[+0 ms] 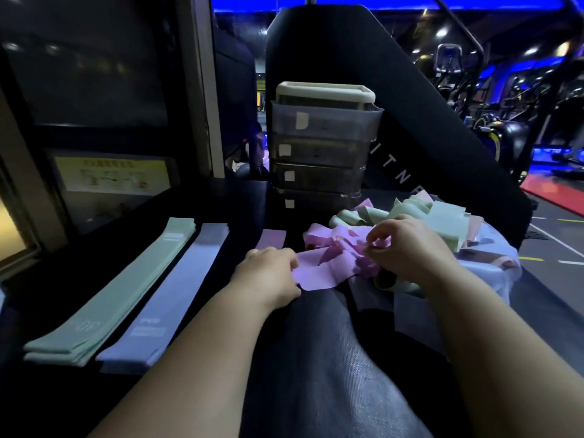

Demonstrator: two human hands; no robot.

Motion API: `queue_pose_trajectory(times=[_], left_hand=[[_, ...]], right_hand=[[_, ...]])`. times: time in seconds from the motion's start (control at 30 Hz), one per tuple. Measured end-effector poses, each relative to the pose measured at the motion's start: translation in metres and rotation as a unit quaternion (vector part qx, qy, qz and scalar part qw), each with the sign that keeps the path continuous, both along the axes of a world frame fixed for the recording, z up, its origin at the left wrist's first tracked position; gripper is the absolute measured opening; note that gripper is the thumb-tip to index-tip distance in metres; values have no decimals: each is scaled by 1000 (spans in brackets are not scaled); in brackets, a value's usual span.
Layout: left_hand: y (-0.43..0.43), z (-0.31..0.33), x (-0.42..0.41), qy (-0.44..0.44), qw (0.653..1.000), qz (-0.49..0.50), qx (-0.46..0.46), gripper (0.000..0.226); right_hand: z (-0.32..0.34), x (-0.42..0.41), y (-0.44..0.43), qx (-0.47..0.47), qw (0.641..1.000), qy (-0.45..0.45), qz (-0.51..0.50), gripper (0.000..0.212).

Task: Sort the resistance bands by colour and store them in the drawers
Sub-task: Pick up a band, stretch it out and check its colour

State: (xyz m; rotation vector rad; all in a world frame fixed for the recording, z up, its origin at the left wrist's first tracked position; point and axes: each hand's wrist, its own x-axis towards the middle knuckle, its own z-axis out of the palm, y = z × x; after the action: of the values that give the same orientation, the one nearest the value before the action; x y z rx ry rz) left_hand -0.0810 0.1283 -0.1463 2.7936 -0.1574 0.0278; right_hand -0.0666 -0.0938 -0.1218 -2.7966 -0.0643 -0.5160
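Observation:
A pink band (319, 273) stretches between my hands over the dark padded surface. My left hand (268, 273) grips its near end, and my right hand (407, 248) pinches its other end at the edge of a tangled heap of pink and green bands (439, 219). Flat on the left lie a stack of green bands (117, 295), a lavender stack (177, 295) and a pink band (271, 239) partly hidden behind my left hand. A smoky plastic drawer tower (322, 147) stands behind, all drawers closed.
A white cloth (493, 276) lies under the heap at the right. A large black padded backrest (410, 90) rises behind the drawers. A glass wall with a yellow poster (110, 175) is on the left. Gym machines stand at the far right.

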Motion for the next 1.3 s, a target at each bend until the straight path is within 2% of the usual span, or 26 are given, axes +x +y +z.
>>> queue_pose_trajectory(times=[0.17,0.3,0.43,0.47,0.63,0.73,0.8,0.87,0.93,0.97,1.07,1.23,1.3], left_hand=[[0,-3,-2,-44,998,3,-46,7],[-2,0,-7,-73,988,-10,-132,19],[-4,7,-9,-75,964,-42,-251,33],[-4,9,-9,-74,956,-51,-280,31],[-2,14,-14,-89,919,-77,-376,30],[-1,16,-15,-120,914,-80,-378,33],[0,18,-15,-134,908,-85,-387,27],[0,19,-17,-141,905,-88,-392,17],[1,20,-19,-143,906,-92,-388,11],[1,20,-20,-145,908,-96,-382,10],[0,18,-20,-139,911,-110,-372,8],[2,11,-16,-86,949,-122,-278,13],[4,12,-16,-87,959,-113,-246,17]], right_hand=[[0,-2,-3,-11,998,59,1,36],[3,-10,4,1,999,39,22,53],[9,-23,22,16,993,22,117,76],[8,-23,24,3,991,17,136,72],[-1,-21,29,-11,985,-64,162,26],[-1,-21,29,81,977,-112,161,2],[1,-22,28,157,967,-107,171,10],[10,-27,29,281,931,-58,225,8],[18,-36,30,427,857,-3,288,7],[22,-39,29,464,833,10,303,7],[25,-41,23,494,817,-4,298,8],[42,-47,11,647,712,-28,271,15],[47,-50,1,679,690,-51,247,21]])
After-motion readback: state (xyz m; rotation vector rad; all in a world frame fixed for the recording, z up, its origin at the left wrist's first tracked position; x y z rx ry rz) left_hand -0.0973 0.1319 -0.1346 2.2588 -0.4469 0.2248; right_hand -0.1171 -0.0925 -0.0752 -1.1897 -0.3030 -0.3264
